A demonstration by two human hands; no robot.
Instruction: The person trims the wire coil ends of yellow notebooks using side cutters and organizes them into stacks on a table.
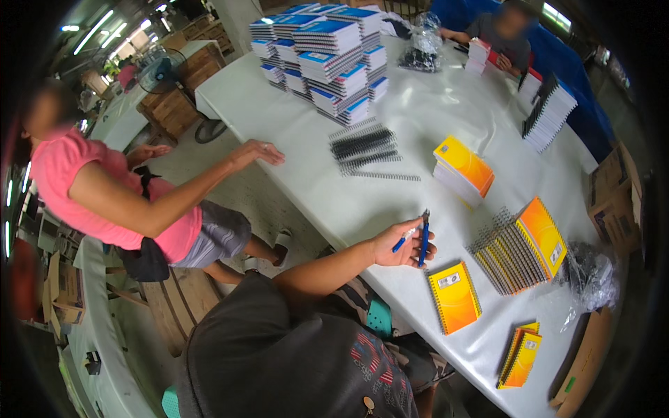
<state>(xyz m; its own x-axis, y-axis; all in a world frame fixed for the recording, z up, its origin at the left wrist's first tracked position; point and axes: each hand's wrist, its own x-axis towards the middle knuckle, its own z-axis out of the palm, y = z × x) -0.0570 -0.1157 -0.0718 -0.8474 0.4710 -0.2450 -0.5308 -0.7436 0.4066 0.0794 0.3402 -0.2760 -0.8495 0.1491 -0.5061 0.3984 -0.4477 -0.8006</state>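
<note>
My left hand (404,244), palm up and fingers curled, holds small pliers (424,240) with blue handles. Their metal tip points away from me, above the white-covered table (306,188). Just right of the hand lies a yellow-orange spiral notebook (454,298). Beyond it a row of spiral-bound notebooks (512,254) leans together, its wire coils toward me. A stack of yellow-orange notebooks (463,171) stands farther off. Loose black wire coils (366,150) lie in a pile ahead of my hand. My right hand does not show.
Tall stacks of blue-covered notebooks (327,42) stand at the far left. A small notebook pile (520,355) lies near right, by crumpled clear plastic (592,279). On my left a person in a pink shirt (111,188) reaches to the table edge. Another person (502,38) sits across.
</note>
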